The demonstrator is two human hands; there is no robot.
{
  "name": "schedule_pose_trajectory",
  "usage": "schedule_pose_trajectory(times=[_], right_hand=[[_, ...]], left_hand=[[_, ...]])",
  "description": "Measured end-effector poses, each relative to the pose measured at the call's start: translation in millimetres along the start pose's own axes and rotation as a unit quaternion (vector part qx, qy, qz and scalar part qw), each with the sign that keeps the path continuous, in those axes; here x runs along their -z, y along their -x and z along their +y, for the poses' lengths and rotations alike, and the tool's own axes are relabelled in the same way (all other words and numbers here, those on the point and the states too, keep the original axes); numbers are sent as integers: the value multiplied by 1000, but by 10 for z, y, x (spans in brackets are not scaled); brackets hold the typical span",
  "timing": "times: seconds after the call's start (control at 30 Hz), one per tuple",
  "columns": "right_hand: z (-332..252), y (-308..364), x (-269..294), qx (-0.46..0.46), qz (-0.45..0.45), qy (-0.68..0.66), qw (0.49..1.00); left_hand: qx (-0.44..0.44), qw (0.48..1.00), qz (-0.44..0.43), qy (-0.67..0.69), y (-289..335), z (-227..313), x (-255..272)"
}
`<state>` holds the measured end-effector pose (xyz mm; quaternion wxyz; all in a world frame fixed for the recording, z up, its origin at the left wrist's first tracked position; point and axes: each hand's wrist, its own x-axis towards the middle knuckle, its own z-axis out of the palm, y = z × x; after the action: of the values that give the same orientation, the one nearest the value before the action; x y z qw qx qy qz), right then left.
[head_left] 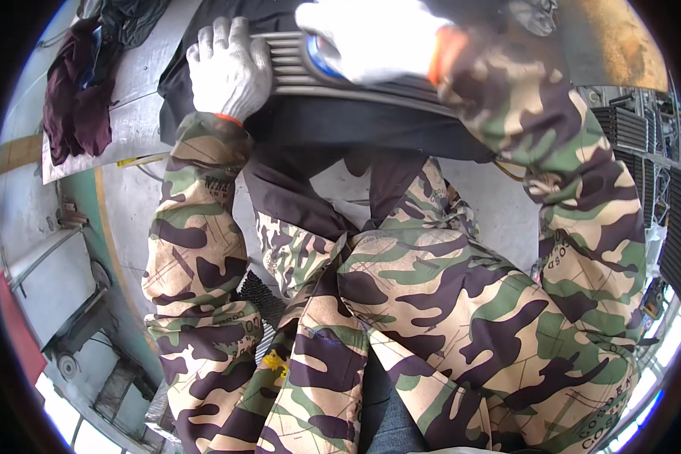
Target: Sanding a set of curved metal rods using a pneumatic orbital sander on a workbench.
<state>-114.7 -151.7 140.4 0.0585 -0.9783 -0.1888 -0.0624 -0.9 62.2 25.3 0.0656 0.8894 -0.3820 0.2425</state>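
Observation:
My left hand [231, 72], in a white knit glove with an orange cuff, lies flat with fingers stretched out at the left end of a grey slatted metal piece [286, 60]. The long parallel bars of that piece run to the right under my other arm. Over the bars, my right hand [378, 41], also white-gloved and smeared by motion, is closed on a round thing with a blue rim [323, 57]. Most of that round thing is hidden by the glove, so its kind does not show. Black cloth [318, 125] lies beneath the slatted piece.
A dark maroon garment [79, 98] lies on the pale tabletop [140, 113] at left. A brown-stained board [613, 45] is at the far right, with stacked dark slatted pieces [620, 129] on a rack below it. A wheeled cart [60, 295] stands at lower left.

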Motion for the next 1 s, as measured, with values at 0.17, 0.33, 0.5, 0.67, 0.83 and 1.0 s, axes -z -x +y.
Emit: schedule_pose_trajectory(times=[0.17,0.33,0.5,0.67,0.83,1.0], right_hand=[[139,150,9,-33,-10,20,999],[487,776,126,-90,-24,84,992],[296,848,213,-36,-27,54,998],[506,1045,161,-41,2,81,996],[401,1072,112,-28,-14,70,997],[312,839,114,-28,1,48,998]], left_hand=[[7,1000,-19,-20,-53,-11,-67],[-36,997,66,-6,-277,207,-445],[-40,995,24,-85,-215,-144,-304],[-20,998,27,-48,-307,-62,-380],[-22,995,-26,-97,-349,-82,-358],[5,998,14,-56,-187,-158,-237]])
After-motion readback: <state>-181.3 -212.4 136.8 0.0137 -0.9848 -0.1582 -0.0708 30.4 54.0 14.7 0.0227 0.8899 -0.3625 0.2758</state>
